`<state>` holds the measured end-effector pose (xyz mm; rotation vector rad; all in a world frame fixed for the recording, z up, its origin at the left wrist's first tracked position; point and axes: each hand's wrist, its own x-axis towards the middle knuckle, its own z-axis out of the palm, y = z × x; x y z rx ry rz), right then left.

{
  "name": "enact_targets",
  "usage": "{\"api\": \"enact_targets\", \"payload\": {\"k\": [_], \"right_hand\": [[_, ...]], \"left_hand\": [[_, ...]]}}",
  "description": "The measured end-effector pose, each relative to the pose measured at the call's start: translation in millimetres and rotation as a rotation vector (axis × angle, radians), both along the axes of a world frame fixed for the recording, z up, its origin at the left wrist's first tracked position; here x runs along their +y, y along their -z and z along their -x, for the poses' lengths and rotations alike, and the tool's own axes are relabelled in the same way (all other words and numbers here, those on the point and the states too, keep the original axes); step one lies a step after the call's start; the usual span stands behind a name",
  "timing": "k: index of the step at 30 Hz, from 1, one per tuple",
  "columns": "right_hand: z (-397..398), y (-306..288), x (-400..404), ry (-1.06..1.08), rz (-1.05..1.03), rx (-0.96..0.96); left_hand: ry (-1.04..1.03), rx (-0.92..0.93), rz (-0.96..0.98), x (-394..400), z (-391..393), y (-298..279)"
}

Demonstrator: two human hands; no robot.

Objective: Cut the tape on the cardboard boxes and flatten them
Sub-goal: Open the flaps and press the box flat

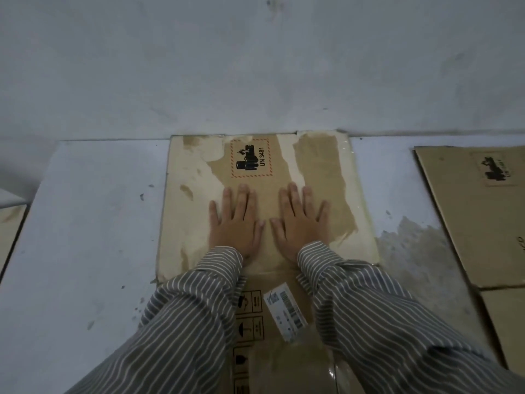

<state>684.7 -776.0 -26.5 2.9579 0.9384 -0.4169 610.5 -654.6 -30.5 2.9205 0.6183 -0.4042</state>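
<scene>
Left hand [234,223] and right hand [301,223], fingers spread, press flat on the box [326,172] at twelve o'clock; light, stiff board, best gripped at its edges.

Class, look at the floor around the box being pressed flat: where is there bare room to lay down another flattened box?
Widest bare floor lies left of the pressed box, up to the wall. A narrower, stained strip separates it from the flat cardboard on the right. The middle is crowded by the left hand and right hand.

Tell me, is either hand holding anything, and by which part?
Nothing is held. The left hand and right hand lie flat, fingers straight, pressing on the flattened cardboard box.
</scene>
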Motion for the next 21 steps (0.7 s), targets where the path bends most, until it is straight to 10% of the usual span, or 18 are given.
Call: {"api": "enact_targets", "payload": {"k": [21], "right_hand": [[106.5, 7.6, -70.4, -0.003, 0.042, 0.038]], "left_hand": [[-0.022, -0.055, 0.029, -72.8, 121.4, 9.7]]}}
